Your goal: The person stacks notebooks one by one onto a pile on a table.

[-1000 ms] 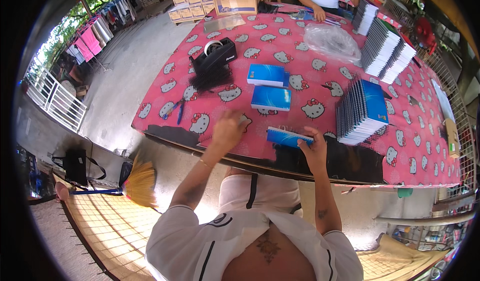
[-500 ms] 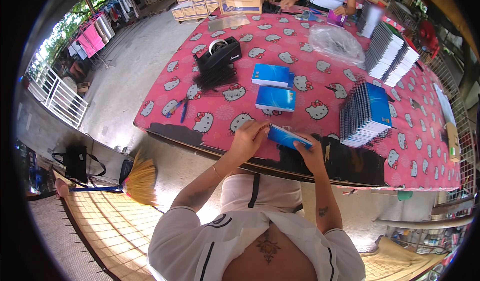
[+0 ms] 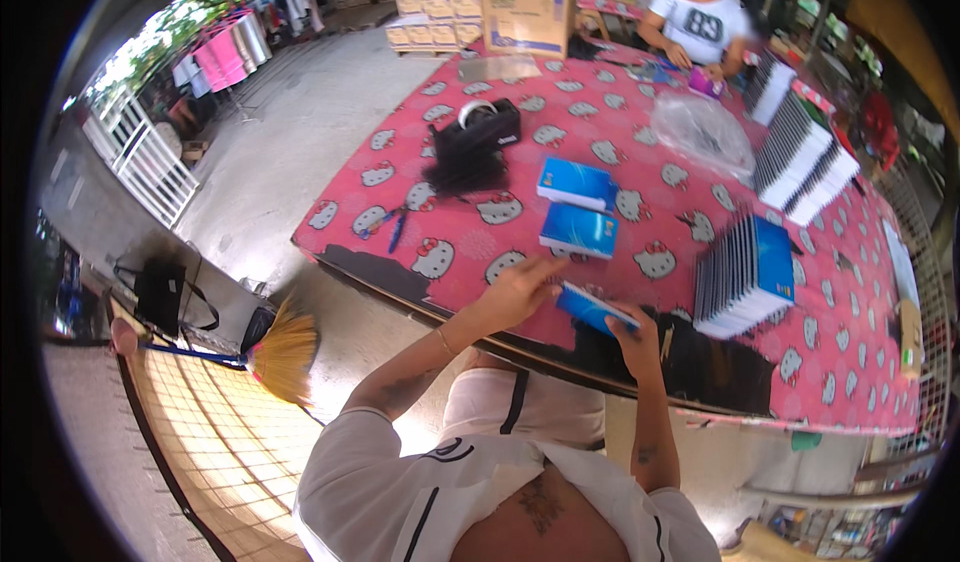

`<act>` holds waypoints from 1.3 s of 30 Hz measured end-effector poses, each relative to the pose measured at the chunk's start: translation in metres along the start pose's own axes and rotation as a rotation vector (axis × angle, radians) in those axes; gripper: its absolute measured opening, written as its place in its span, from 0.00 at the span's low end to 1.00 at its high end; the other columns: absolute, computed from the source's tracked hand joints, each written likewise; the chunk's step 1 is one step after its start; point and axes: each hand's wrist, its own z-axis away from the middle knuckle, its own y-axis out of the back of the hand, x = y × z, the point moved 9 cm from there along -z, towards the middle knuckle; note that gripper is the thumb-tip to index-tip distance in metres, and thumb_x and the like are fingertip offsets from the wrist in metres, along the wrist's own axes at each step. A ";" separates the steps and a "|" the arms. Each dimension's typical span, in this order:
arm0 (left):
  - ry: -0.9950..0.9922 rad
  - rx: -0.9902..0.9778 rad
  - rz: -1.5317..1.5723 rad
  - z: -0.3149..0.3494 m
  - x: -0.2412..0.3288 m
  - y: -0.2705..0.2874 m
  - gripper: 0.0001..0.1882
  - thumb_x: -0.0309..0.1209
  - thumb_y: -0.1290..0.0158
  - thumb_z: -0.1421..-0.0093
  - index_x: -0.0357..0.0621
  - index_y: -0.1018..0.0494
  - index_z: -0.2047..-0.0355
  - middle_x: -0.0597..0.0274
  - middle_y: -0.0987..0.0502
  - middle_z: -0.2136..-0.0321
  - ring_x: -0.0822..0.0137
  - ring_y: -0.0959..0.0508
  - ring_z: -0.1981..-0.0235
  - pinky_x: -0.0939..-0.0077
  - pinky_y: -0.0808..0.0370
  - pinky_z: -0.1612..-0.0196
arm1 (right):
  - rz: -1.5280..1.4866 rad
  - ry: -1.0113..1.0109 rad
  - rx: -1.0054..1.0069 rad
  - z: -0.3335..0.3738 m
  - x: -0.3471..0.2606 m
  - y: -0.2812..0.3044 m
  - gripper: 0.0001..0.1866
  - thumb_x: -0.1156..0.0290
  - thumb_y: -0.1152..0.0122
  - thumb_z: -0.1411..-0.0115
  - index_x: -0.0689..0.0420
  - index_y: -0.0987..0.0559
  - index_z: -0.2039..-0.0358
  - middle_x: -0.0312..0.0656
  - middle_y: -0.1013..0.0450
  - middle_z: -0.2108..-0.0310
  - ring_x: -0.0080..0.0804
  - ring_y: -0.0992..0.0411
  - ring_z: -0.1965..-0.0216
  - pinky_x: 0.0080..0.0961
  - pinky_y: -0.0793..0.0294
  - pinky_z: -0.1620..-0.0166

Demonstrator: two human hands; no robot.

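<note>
One blue notebook (image 3: pixel 590 309) sits over the near edge of the table (image 3: pixel 680 212). Right hand (image 3: pixel 635 340) clamps its right end; left hand (image 3: pixel 525 292) meets its left end, closure unclear. Probably light, bendable; hold by opposite ends.

Left hand (image 3: pixel 525 292): twelve o'clock from the chest (image 3: pixel 540 507), fingers bent toward three;
Left forearm (image 3: pixel 412 374): slanting toward two o'clock;
Right hand (image 3: pixel 637 344): one o'clock from the chest, thumb and fingers pinched;
Right forearm (image 3: pixel 651 422): pointing toward twelve.
</note>
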 end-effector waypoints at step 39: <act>-0.170 -0.483 0.109 -0.026 0.033 -0.023 0.10 0.40 0.42 0.38 0.48 0.23 0.62 0.65 0.21 0.67 0.57 0.21 0.64 0.48 0.42 0.37 | -0.044 -0.057 0.079 0.025 -0.038 0.001 0.16 0.66 0.35 0.38 0.62 0.20 0.54 0.35 0.25 0.65 0.20 0.30 0.66 0.19 0.30 0.61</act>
